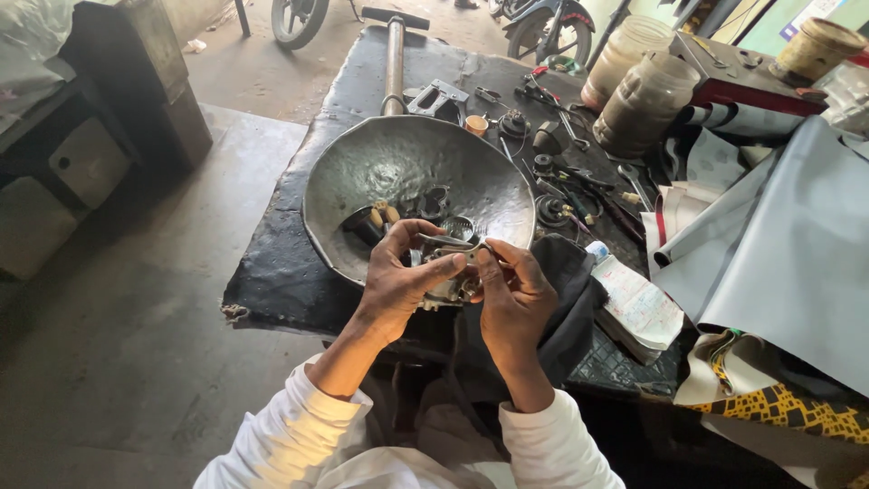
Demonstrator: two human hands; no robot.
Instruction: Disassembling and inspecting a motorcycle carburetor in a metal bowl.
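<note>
We see the left hand (398, 281) and right hand (516, 294) both gripping a metal part (450, 272), with the dented metal bowl (407, 163) at twelve o'clock.

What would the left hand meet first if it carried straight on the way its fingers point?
Probably the right hand: the left hand points its fingers across the small metal part both hold, toward the right fingers. Depth is unclear.

Left hand (396, 281): grips a small metal part (450, 272) from the left.
Right hand (516, 299): pinches the same part from the right.
Metal bowl (362, 172): on the black worktop (281, 263), holding small parts.
Jars (644, 86): far right.
</note>
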